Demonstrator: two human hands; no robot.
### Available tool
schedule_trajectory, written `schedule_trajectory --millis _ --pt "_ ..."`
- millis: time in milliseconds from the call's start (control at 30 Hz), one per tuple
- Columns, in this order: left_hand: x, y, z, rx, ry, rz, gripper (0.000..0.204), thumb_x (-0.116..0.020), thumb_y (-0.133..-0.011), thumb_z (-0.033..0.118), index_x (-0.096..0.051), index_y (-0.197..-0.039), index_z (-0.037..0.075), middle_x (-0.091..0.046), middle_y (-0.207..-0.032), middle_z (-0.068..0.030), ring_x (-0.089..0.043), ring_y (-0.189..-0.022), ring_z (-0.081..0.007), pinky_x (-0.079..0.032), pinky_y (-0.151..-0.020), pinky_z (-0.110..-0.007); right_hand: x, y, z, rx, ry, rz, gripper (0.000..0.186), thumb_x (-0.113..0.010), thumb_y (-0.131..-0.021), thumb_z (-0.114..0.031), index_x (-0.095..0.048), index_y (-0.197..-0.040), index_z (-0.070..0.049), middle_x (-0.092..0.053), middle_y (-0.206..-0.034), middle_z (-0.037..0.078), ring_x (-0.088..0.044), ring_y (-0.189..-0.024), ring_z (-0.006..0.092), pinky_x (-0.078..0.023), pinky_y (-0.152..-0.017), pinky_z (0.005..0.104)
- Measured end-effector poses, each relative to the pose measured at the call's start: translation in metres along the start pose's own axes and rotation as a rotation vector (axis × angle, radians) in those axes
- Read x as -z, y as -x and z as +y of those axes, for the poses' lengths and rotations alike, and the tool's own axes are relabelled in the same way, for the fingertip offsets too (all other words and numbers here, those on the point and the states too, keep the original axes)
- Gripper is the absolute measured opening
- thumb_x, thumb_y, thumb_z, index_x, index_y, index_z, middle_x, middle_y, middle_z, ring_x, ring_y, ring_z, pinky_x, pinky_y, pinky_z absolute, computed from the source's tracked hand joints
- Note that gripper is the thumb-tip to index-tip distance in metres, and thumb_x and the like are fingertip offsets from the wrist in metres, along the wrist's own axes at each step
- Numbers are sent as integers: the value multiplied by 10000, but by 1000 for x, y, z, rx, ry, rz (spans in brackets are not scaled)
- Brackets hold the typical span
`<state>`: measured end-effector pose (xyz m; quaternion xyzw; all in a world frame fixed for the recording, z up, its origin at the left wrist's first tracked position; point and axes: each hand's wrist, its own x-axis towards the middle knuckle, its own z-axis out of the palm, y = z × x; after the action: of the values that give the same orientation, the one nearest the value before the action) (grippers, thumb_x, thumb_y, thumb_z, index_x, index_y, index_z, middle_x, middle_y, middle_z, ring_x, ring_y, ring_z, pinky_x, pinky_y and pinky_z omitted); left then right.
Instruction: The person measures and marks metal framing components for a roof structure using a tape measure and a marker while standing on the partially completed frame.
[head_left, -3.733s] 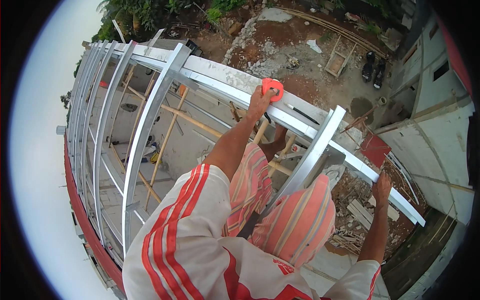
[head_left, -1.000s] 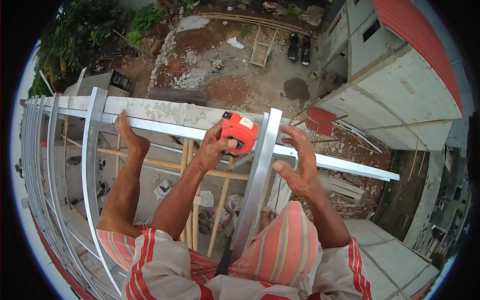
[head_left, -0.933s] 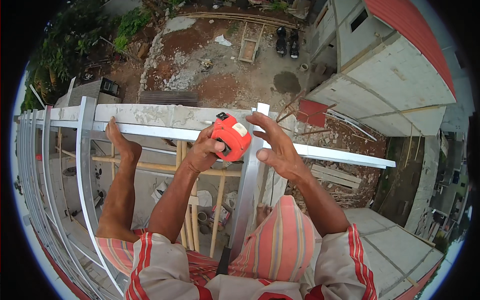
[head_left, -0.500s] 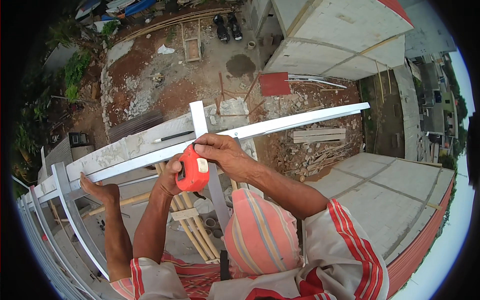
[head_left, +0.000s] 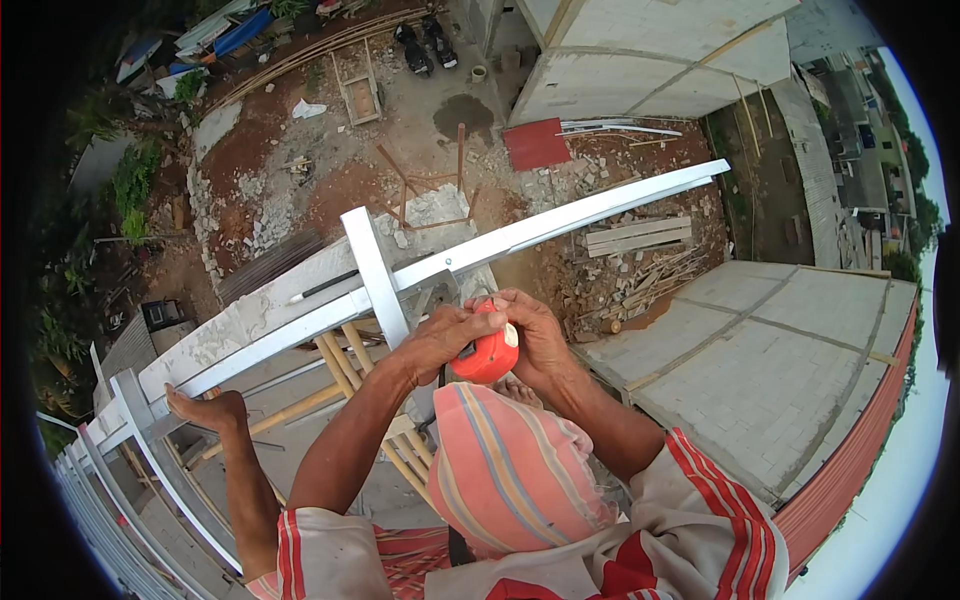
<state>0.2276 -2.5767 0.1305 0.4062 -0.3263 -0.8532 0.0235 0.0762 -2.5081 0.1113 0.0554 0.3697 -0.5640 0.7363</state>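
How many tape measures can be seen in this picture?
1: the red tape measure is between the person's hands, with the left hand and right hand both gripping it. Others may be hidden.

Glossy plastic and bright metal over rough masonry.
The tape measure has a smooth red plastic case with a pale label; the beam and crosspiece are smooth, silvery metal with a sheen. The wall is matt, rough and grey along its top edge, where a smooth, plastic-looking pen lies. Striped cloth looks soft and matt; the poles look like smooth bamboo.
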Motion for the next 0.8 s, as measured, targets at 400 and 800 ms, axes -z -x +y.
schedule_trajectory --millis 400,800 --pt "-2 -42 3 56 -212 -9 318 -646 -713 304 -668 -779 -7 -619 -725 -57 -556 -640 -130 -427 -609 -266 27 2 -5 137 -5 43 87 -598 -875 -45 -564 -935 7 -622 -1047 182 -579 -1062 262 -435 -995 416" --pt "-16 -21 12 -31 -417 98 413 -560 -774 393 -633 -787 -13 -564 -695 -44 -483 -679 -127 -389 -650 -300 27 15 -145 364 -218 62 208 -582 -856 -6 -502 -1029 78 -557 -995 167 -548 -1077 340 -436 -1013 541"
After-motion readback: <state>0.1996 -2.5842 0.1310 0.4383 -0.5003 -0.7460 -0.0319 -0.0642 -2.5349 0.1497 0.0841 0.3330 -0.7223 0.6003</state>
